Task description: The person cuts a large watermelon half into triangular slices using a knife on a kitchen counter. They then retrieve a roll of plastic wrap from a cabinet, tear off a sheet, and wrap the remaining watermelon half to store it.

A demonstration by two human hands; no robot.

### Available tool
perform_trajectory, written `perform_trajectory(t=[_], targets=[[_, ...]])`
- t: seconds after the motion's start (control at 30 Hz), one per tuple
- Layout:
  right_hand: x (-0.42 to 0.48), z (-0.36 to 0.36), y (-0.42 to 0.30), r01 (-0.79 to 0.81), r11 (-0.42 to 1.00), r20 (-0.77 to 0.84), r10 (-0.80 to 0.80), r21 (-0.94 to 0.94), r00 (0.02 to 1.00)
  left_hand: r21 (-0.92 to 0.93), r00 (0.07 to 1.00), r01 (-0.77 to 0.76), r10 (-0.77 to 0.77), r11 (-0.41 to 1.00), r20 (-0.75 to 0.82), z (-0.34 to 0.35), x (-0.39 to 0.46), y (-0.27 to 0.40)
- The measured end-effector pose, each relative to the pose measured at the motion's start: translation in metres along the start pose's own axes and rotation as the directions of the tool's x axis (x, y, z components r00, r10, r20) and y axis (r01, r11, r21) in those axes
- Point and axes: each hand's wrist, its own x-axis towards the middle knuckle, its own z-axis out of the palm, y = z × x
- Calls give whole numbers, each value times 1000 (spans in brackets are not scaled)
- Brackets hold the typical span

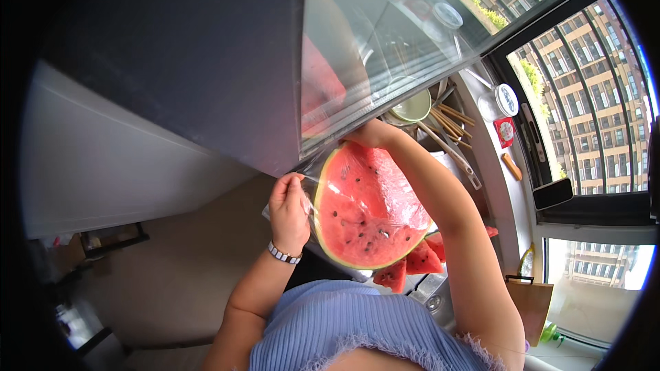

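A large cut watermelon (356, 216) lies before me with its red face up, and clear plastic wrap (386, 198) clings over part of that face. My left hand (290, 211) is at the melon's left edge, pinching the wrap between thumb and fingers. At the far edge of the melon is my right hand (366, 134), its fingers partly hidden behind the cabinet's lower edge, so its grip does not show. Several cut watermelon wedges (424, 260) rest by the melon's near right side.
A glass-fronted cabinet (247, 62) juts low above the melon's far side. A green-rimmed bowl (416, 105), chopsticks (454, 118) and a long-handled utensil (459, 162) stand behind my right arm. Along the windowsill are a lidded jar (502, 103), a red packet (505, 132) and a phone (553, 194).
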Motion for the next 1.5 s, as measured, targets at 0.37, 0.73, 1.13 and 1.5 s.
perform_trajectory(t=[0.37,0.73,1.13,1.5], targets=[[30,1,-8,-58,995,-77,52,-80,996,117,943,313,-294,943,-155,-39,41,-26],[13,-5,35,-584,806,144,569,95,809,-112,934,358,-356,927,35,-30,38,-38],[-8,-12,45,-702,629,154,699,333,699,336,867,47,-205,941,454,-56,36,-39],[-160,14,16,-361,812,-566,580,458,586,211,762,117,-224,970,608,-26,70,-18]])
